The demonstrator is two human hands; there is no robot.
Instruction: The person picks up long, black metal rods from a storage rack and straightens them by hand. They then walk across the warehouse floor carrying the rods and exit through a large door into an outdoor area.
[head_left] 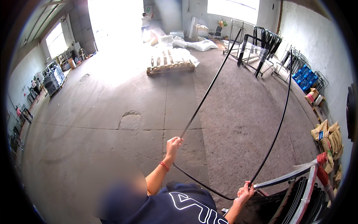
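A long, thin black U-shaped tube frame [284, 110] is held up in front of me, its two long sides reaching away toward the far right. My left hand [174, 146], with a red band at the wrist, is closed round the left side near its lower end. Closed at the lower right corner, my right hand [244, 192] grips the same frame where the right side meets the bent cross piece. Close by my right hand stands a metal rack [304, 190] with red wrapping, stacked with several black frames [294, 201].
A wooden pallet [170, 69] with white sacks lies ahead. Racks of black frames [261, 43] and a blue plastic pallet [305, 77] line the right wall, with brown paper sacks [330, 138] nearer. Loaded pallets [54, 80] stand at left. A person [145, 21] is by the bright doorway.
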